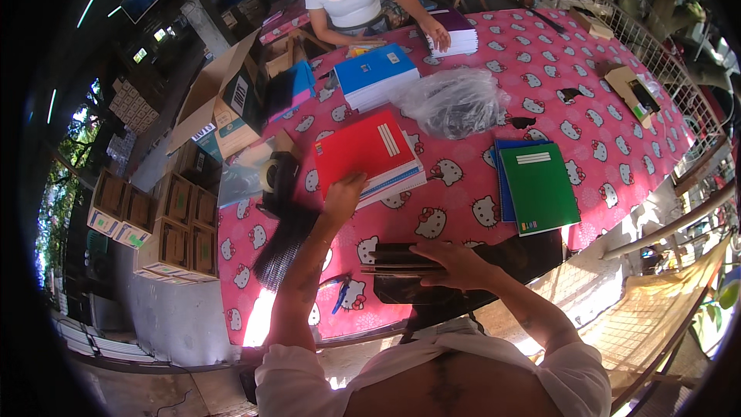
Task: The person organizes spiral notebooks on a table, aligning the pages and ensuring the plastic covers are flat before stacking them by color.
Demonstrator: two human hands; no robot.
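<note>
Head view: left hand [342, 194] reaching forward, arm stretched, fingers curled on near edge of red notebook [364, 150] atop stack at table [463, 208] centre-left. Right hand [451, 261] bent inward at wrist, flat and open, palm down on dark stack [390, 261] near table's front edge. Green notebook [539, 185] to the right, apart. Blue stack [376, 73] and plastic bag [457, 100] farther back. Another person's hand [438, 33] on purple stack [455, 31].

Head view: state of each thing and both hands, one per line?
Red notebook stack: closed, left hand on its near edge.
Dark flat stack: under right hand.
Green notebook: closed, lying on blue ones.
Clear plastic bag: crumpled, filled.
Brown cardboard box: flaps open.
</note>
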